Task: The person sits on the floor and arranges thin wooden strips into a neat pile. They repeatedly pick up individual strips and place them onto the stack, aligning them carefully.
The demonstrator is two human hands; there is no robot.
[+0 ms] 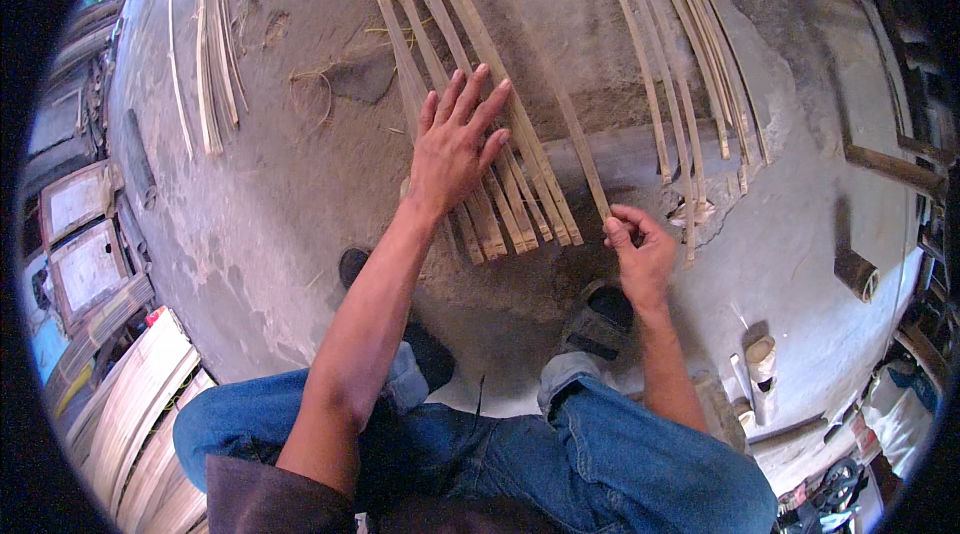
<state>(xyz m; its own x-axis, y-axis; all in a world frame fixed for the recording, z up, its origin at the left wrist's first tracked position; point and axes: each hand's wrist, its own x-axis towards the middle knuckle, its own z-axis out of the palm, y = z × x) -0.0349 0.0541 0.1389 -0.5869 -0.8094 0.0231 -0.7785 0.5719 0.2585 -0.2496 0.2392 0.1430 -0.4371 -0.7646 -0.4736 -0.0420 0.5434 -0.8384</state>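
Long flat bamboo strips point(517, 219) lie side by side on the floor ahead of me, their near ends roughly lined up. Across them my left hand point(455, 146) rests flat, palm down, fingers spread. One separate bamboo strip point(570, 119) runs at a slant just right of that group, and my right hand point(640, 249) pinches its near end between thumb and fingers. Further right lies another loose row of bamboo strips point(690, 64), untouched by either hand.
A thin bundle of strips point(212, 54) lies at the far left. Wide pale slats point(140, 414) are stacked at the lower left, near framed panels point(85, 234). A bamboo tube piece point(762, 364) stands at right. The concrete floor point(270, 264) is cracked and dusty.
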